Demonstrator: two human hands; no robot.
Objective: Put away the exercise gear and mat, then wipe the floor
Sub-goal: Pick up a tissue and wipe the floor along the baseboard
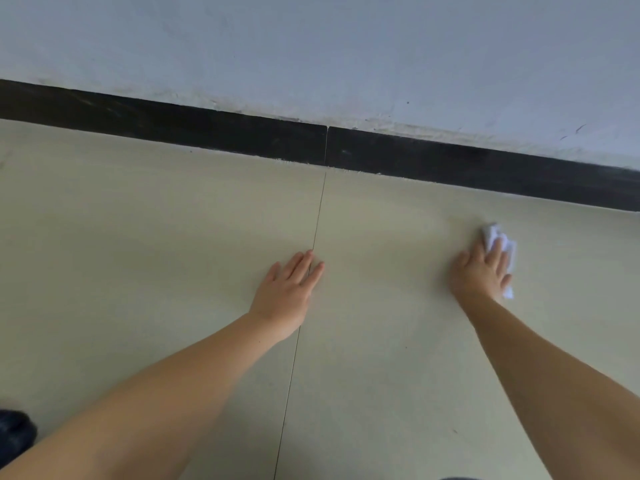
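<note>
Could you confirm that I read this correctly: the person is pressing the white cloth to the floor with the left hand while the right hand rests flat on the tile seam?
Not quite: the hands are swapped. In the head view, the right hand presses the white cloth to the floor, while the left hand rests flat on the tile seam.

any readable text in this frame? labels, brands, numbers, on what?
None: no readable text anywhere in the head view.
White cloth under the right hand: plain, no print visible.
Floor tiles, black skirting and wall: only scuffs and a grout line, no writing.
Dark object at the lower left edge: cut off, no markings legible.
Left hand lies flat on the floor, holding nothing.
</note>
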